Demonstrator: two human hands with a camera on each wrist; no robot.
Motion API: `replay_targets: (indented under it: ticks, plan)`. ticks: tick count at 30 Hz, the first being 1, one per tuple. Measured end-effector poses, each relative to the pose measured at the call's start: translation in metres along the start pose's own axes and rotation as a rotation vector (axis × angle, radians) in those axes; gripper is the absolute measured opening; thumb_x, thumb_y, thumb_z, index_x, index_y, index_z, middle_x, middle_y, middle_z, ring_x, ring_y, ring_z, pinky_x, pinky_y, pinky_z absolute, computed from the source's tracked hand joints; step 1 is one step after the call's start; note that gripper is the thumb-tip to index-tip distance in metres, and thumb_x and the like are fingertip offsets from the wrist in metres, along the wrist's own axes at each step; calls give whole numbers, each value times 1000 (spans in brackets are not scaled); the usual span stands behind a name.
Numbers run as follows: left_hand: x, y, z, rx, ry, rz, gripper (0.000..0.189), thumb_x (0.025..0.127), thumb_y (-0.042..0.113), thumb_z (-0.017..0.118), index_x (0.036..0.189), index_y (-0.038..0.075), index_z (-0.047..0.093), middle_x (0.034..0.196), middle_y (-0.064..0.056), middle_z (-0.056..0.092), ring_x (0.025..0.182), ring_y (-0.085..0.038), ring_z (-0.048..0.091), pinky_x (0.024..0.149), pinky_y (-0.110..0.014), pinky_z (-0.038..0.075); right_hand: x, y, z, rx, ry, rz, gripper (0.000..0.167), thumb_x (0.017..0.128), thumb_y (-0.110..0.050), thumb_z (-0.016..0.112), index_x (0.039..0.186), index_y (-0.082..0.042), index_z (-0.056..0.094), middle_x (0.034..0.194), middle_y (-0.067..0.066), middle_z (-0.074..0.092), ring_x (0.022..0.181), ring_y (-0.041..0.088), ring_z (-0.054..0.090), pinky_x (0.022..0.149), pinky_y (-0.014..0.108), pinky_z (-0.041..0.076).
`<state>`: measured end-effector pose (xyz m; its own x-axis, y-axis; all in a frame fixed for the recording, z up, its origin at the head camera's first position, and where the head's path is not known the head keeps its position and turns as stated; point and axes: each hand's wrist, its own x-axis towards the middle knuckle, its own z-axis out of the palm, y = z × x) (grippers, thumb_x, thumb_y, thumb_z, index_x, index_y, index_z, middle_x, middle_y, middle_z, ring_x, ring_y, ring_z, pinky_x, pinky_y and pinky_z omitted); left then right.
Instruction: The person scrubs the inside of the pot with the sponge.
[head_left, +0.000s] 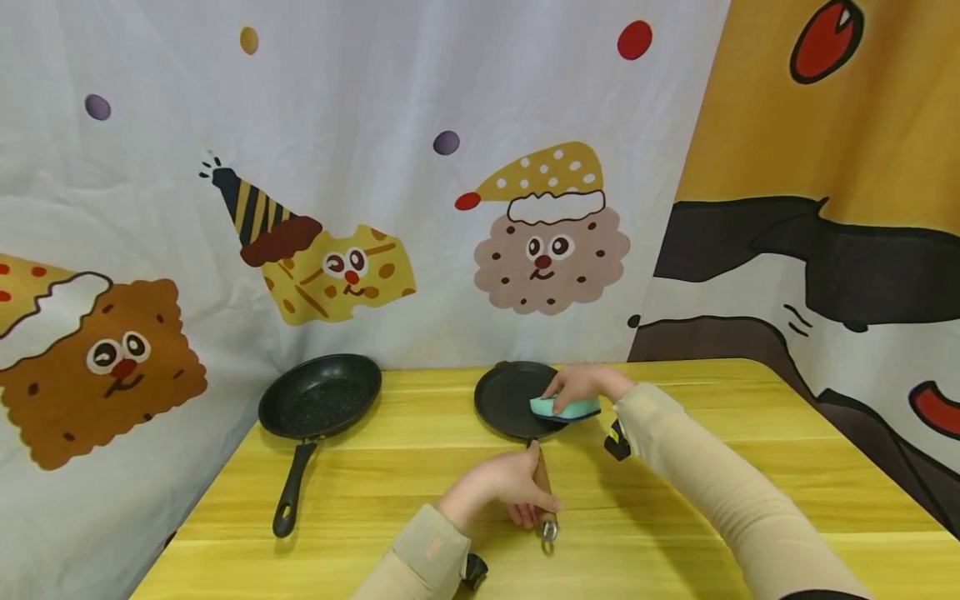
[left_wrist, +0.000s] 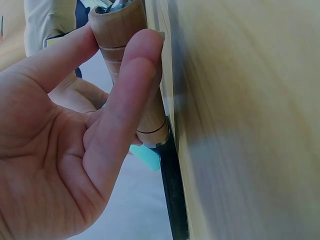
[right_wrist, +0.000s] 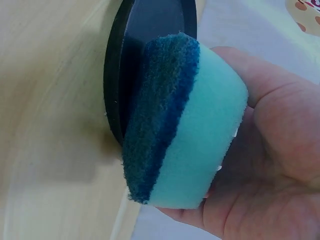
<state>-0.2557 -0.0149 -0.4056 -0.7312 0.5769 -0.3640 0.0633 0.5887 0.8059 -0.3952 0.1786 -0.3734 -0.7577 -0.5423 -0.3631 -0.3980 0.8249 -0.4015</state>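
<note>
A flat black griddle pan (head_left: 506, 400) lies at the back of the table, its wooden handle (head_left: 543, 483) pointing toward me. My left hand (head_left: 510, 483) grips that handle, and the left wrist view shows the thumb and fingers on either side of the wood (left_wrist: 152, 107). Over the pan's right side, my right hand (head_left: 585, 385) holds a sponge (head_left: 566, 408). The right wrist view shows the sponge's turquoise foam (right_wrist: 205, 130) against the palm side, with its dark blue scouring layer (right_wrist: 162, 110) facing the pan (right_wrist: 160, 20) and overhanging the rim.
A deeper black frying pan (head_left: 321, 396) with a black handle (head_left: 295, 492) sits at the left of the wooden table (head_left: 375, 517). Behind the table's back edge hangs a curtain (head_left: 420, 317) printed with cartoon biscuits and cheese.
</note>
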Motion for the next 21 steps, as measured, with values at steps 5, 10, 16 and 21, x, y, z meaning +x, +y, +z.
replay_targets:
  ticks: [5,10,16,21]
  plan:
    - [1,-2,-1,-13,-12,-8,102,89,23,74,152,-8,0,66,-15,68,57,-27,67,53,-37,57,1,-4,-2,-2,-33,27,39,89,-19,70,127,-11,66,133,11,57,123,32,51,92,41,50]
    - [2,-2,-1,-7,-9,1,102,89,22,74,152,-8,-1,65,-15,67,57,-26,67,53,-36,56,0,-8,-4,-4,-72,22,40,86,-19,72,124,-13,68,131,7,59,116,23,54,77,31,46]
    - [1,-2,-2,-2,-15,16,102,89,21,74,151,-9,-2,66,-15,67,57,-26,67,53,-36,56,-3,-14,-3,-24,-89,8,37,83,-23,74,120,-19,71,128,0,61,120,21,52,88,32,48]
    - [2,-4,-4,1,-42,29,101,89,20,73,151,-9,-2,66,-15,68,57,-26,67,53,-35,56,-5,-18,0,2,-123,2,34,84,-26,74,118,-24,72,127,-5,61,125,23,50,98,38,47]
